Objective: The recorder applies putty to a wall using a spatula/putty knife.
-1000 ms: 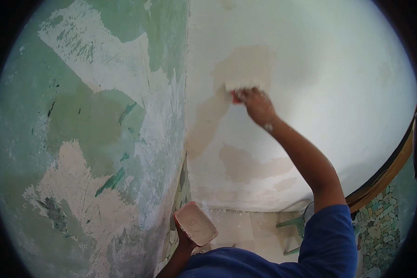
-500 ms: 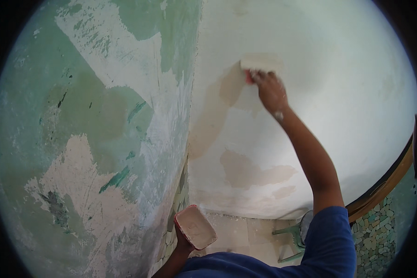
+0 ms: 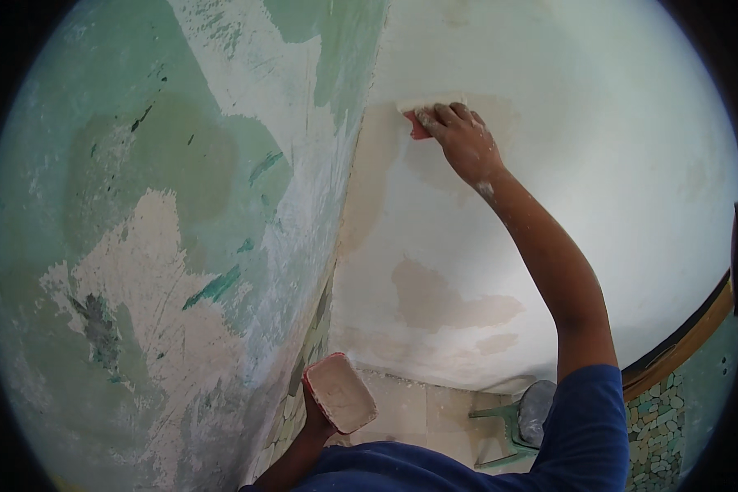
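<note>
My right hand (image 3: 469,148) grips a red scraper (image 3: 421,125) and holds its edge against the white wall (image 3: 541,189), near the upper part of the corner. Pale putty is smeared on the fingers and wrist. Low and near my body, my left hand (image 3: 316,420) is wrapped around a red rectangular tub (image 3: 308,384), tilted so its inside shows. Off-white putty (image 3: 344,395) fills much of it. Damp-looking beige patches (image 3: 435,299) mark the white wall below the scraper.
On the left stands a green wall (image 3: 152,164) with rough white patches. A green plastic stool (image 3: 512,422) with a grey rounded object (image 3: 536,410) on it stands on the tiled floor (image 3: 402,410). A curved brown edge (image 3: 681,348) borders pebble-like tiling (image 3: 656,426) at right.
My right hand has moved the scraper left across the wall, closer to the corner. The whole view has shifted slightly. My left hand still holds the tub low.
</note>
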A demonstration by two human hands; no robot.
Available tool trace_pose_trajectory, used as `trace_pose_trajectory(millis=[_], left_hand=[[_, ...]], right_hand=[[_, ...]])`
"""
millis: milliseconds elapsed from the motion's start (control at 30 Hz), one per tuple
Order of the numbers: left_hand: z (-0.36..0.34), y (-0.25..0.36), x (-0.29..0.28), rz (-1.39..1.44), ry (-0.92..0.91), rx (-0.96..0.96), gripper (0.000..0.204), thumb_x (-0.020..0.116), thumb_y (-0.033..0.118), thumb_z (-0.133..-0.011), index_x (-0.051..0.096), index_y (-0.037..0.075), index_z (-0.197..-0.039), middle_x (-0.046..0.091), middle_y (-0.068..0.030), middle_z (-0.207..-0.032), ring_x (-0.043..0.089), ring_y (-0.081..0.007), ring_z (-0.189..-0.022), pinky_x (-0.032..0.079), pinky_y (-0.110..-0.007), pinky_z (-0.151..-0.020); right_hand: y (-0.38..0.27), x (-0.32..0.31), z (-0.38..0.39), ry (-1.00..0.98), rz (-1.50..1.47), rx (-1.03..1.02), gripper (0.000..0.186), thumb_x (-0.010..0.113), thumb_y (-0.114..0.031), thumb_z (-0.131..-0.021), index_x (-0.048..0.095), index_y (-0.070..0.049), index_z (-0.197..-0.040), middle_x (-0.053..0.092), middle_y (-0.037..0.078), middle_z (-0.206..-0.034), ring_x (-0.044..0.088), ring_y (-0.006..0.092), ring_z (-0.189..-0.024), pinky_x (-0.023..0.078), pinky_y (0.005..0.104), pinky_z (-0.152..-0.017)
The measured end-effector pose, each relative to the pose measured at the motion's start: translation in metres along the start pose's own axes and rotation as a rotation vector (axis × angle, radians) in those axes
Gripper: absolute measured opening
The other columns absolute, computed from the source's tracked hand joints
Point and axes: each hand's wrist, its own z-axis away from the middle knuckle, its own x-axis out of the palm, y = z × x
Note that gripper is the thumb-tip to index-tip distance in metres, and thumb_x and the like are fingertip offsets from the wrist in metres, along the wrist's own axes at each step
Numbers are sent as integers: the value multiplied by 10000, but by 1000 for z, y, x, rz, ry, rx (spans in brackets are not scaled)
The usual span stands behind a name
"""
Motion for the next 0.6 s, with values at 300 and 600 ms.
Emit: trace_pose_trajectory(millis=[300, 600], left_hand=[[5, 2, 8, 54, -53, -6, 694, 357, 724, -824, 493, 216, -1276, 585, -34, -1164, 579, -247, -1044, 467, -504, -891], [14, 12, 27, 40, -72, 47, 654, 349, 705, -838, 508, 234, -1264, 589, -6, -1151, 576, -242, -1052, 461, -515, -894]], right_hand=[[-73, 67, 93, -334, -116, 105, 270, 478, -119, -862, 553, -75, -1117, 560, 118, -1072, 514, 299, -1052, 448, 396, -887], [-26, 11, 39, -105, -7, 79, 351, 455, -90, -855, 548, -118, -1192, 552, 104, -1122, 505, 291, -1069, 398, 406, -947]])
